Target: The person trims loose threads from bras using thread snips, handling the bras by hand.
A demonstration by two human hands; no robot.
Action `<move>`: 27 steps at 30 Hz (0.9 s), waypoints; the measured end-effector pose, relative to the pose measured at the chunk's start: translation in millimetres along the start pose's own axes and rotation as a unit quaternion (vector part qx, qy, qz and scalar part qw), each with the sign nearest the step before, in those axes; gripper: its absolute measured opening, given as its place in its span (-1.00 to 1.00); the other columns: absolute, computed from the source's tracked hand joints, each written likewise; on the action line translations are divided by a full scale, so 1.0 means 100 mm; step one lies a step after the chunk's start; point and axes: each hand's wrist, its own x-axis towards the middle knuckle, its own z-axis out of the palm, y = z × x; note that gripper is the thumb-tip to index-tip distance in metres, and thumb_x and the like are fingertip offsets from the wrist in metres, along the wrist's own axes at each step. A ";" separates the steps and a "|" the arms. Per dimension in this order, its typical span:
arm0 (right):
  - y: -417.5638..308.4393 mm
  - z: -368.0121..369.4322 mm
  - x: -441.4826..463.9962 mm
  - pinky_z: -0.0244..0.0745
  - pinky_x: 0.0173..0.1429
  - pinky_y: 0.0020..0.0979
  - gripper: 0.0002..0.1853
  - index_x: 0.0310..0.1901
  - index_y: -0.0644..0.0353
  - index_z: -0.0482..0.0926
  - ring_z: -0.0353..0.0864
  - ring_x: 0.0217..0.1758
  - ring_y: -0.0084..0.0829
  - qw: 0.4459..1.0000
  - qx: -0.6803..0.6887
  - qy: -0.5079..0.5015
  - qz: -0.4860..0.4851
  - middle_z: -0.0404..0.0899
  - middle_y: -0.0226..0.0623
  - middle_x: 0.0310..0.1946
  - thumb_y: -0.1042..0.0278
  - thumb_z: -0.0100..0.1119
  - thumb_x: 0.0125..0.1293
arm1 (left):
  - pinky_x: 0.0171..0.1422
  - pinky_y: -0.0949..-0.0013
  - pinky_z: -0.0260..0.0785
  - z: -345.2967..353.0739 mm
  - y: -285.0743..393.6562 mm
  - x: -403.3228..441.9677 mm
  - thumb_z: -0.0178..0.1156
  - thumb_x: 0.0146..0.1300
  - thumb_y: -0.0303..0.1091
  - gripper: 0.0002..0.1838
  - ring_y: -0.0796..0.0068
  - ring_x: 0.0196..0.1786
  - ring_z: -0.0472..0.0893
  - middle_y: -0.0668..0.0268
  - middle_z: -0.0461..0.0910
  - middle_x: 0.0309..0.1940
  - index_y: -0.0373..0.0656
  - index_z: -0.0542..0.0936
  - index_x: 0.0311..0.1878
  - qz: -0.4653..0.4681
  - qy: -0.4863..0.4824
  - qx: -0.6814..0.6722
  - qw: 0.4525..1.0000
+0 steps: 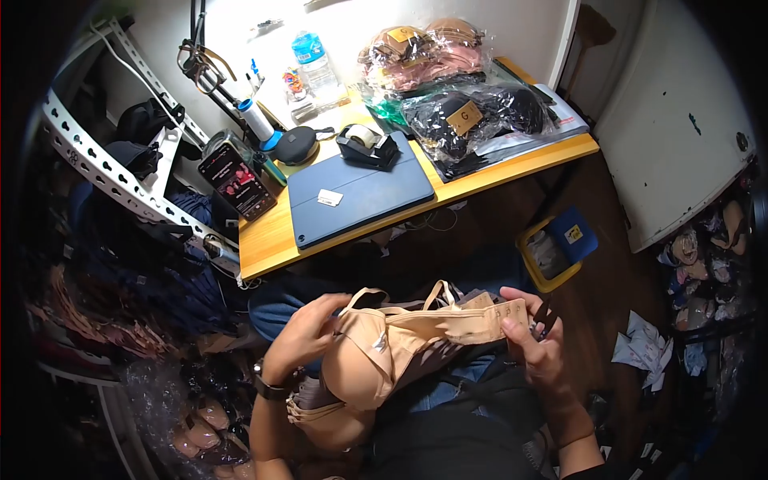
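Observation:
A beige bra (356, 372) lies across the lap, over a darker brown-grey one (428, 360). At its left strap and cup edge, my left hand (308, 332) has its fingers curled against the fabric; a watch is on that wrist. My right hand (536, 344) pinches the end of the beige back band (480, 322), where rows of hooks or eyes show. A small dark tool (544, 316), perhaps snips, sits between the fingers of that same hand.
The wooden desk (512, 170) holds a blue tablet case (360, 192), tape dispenser (368, 146), phone (238, 182), bottle (316, 68) and bagged bras (464, 120). A yellow-blue bin (548, 276) stands below. Metal shelving (120, 172) is left, a white door (680, 104) right.

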 end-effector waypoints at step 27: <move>0.12 0.19 -0.03 0.36 -0.34 -0.51 -0.58 0.12 0.19 0.38 0.48 -0.42 -0.60 0.944 -0.253 -0.023 -0.209 0.53 -0.38 -0.30 0.49 0.23 0.22 | 0.08 0.48 0.40 0.56 0.74 -0.13 0.28 0.11 -0.61 -0.38 0.53 0.04 0.48 0.29 0.48 -0.16 -0.23 0.25 0.22 0.071 -0.002 -0.285 0.956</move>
